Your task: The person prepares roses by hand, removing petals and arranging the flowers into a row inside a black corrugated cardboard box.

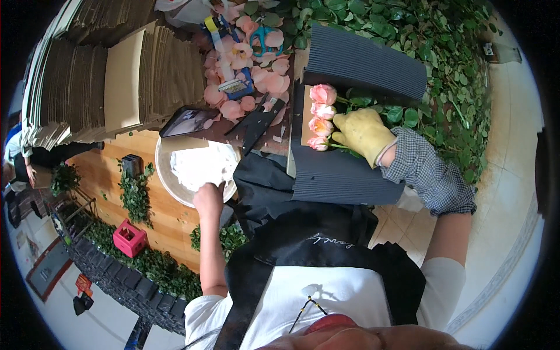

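Observation:
My right hand [363, 135], in a yellow glove with a checked sleeve cover, presses on the stems of several pink roses [320, 116] lying in a row on a dark grey corrugated sheet [344, 175]. Their leaves [396, 114] spread to the right under the glove. My bare left hand [209, 198] reaches into a round white bowl [169, 175] and touches the white paper [201, 166] in it; its fingers are hidden behind the hand. I wear a black apron over a white shirt.
Stacks of brown cardboard sheets [116, 81] stand at the left. Loose pink petals [245, 81], teal scissors [265, 38], a blue tool [236, 87], a phone [188, 121] and black shears [256, 122] lie on the bench. Cut foliage [443, 52] heaps at right. A pink box [129, 238] sits below.

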`<state>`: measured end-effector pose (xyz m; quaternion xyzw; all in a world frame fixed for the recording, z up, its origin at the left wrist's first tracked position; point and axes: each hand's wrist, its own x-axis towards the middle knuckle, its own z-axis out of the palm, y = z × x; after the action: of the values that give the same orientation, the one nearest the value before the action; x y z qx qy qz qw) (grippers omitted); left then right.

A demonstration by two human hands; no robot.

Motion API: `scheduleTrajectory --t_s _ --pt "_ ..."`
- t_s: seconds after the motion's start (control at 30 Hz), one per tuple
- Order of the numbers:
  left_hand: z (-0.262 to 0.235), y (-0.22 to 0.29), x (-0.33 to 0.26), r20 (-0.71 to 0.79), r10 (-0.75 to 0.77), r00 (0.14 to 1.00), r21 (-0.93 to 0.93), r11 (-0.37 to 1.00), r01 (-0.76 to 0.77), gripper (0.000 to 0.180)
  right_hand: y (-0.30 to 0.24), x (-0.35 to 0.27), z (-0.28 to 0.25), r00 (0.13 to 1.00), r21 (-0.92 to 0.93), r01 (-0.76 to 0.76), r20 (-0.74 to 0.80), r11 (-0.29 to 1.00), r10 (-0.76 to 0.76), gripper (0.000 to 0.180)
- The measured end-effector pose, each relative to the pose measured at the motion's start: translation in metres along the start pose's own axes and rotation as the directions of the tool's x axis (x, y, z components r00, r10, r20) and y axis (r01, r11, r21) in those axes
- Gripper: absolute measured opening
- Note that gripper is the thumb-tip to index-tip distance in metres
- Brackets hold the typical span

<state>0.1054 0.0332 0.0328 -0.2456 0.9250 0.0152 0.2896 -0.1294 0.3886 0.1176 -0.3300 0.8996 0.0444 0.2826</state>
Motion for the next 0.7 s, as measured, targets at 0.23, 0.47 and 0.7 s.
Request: scheduleTrajectory --t_s 0.23,0.47,0.7 --pt "-0.109 0.105 0.008 -0.334 0.401 0.853 -0.724 0.470 -0.504 0.019 0.014 -0.003 0.028 0.915 0.052 0.229 -0.352 0.972 -0.197 0.023" --pt "-0.120 0.197 0.053 -0.295 0.808 0.510 -0.522 0.311 -0.794 0.051 0.022 -0.011 0.018 0.867 0.117 0.319 -0.437 0.941 -0.240 0.023" --pt "-0.112 0.212 0.055 -0.301 0.799 0.521 -0.631 0.243 -0.737 0.044 0.020 -0.012 0.012 0.976 0.146 0.142 -0.185 0.979 -0.114 0.032"
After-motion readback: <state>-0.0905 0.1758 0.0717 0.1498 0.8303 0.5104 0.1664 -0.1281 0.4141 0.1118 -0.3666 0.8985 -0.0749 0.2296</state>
